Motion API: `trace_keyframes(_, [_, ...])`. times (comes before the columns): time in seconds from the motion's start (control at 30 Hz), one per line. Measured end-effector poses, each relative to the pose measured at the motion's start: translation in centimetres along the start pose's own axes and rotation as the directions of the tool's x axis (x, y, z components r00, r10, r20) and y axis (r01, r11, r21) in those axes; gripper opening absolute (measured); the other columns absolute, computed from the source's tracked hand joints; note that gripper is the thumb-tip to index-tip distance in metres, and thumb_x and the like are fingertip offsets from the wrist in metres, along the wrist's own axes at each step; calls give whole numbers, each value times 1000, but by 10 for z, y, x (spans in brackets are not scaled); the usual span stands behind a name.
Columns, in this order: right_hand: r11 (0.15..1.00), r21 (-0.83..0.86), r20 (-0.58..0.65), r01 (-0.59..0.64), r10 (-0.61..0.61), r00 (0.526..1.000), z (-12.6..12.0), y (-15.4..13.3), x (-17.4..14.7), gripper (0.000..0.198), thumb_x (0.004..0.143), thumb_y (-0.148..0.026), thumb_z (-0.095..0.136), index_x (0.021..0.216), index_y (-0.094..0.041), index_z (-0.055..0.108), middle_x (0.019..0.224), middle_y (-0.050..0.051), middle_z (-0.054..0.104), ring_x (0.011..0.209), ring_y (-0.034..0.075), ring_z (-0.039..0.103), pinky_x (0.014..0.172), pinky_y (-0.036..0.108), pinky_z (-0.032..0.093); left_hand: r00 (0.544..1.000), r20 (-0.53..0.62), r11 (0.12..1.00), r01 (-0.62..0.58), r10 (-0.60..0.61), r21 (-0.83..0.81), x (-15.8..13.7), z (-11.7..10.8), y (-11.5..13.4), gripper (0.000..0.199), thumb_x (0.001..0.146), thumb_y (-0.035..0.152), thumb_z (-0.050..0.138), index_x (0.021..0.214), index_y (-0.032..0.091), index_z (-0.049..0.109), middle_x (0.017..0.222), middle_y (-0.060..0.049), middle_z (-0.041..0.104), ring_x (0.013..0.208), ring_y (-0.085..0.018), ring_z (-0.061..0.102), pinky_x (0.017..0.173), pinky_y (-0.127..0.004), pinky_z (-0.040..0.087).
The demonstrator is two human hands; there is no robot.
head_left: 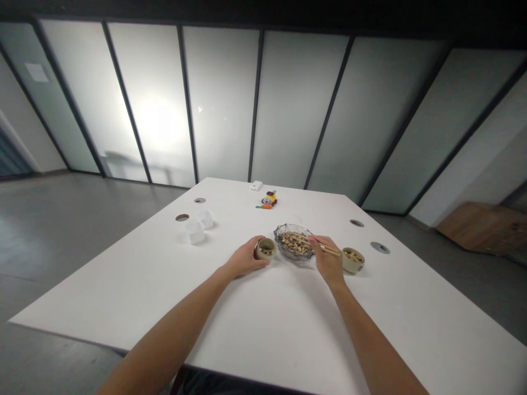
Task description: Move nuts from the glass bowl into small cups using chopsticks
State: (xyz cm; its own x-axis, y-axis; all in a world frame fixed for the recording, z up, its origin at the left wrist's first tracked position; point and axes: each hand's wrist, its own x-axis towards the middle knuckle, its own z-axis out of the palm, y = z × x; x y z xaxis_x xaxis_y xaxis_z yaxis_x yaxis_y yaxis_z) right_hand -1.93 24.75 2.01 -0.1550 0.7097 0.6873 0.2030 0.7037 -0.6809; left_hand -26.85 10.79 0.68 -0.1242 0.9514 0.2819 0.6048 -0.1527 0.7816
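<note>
Readable text: none
Paper sheet (37, 72): at ten o'clock on the glass wall (222, 131), any print illegible
White block (256, 186): at twelve o'clock on the tabletop (123, 291), dark marks too small to read

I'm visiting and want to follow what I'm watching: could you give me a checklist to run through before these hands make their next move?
1. Small cup held by the left hand: ok.
2. Chopsticks gripped in the right hand: ok.
3. Chopstick tips at the clear bowl, not off to one side: ok.
4. A piece pinched between the tips: cannot tell, too small to make out.
5. Small bowl beside the right hand standing upright: ok, with pieces inside.
6. Toy car apart from the hands: ok, beyond the clear bowl.
</note>
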Motion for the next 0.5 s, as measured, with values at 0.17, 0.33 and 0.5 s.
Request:
trace_keyframes(0.17, [1000,-13,-2,-8,8,1000,6,1,1,56,91,-75,60,89,-23,80,95,11,79,90,26,73,91,45,58,1000,-8,1000,5,-5,4,1,0,1,77,73,28,84,145,25,55,138,-11,70,118,-31,69,105,-45,54])
trace_keyframes(0.33, [999,-49,-34,-23,21,999,6,7,2,61,90,-79,56,86,-22,78,92,10,79,87,26,72,89,44,58,1000,-9,1000,-1,1,-4,1,1,1,76,73,30,84,143,26,56,136,-9,71,115,-30,70,103,-43,55])
trace_keyframes(0.5, [995,-90,-66,-53,47,997,5,10,2,60,92,-78,54,85,-22,75,89,11,77,81,25,71,85,43,57,1000,0,1000,6,-6,0,0,1,1,75,74,30,83,144,26,56,128,-8,74,112,-29,72,101,-42,56])
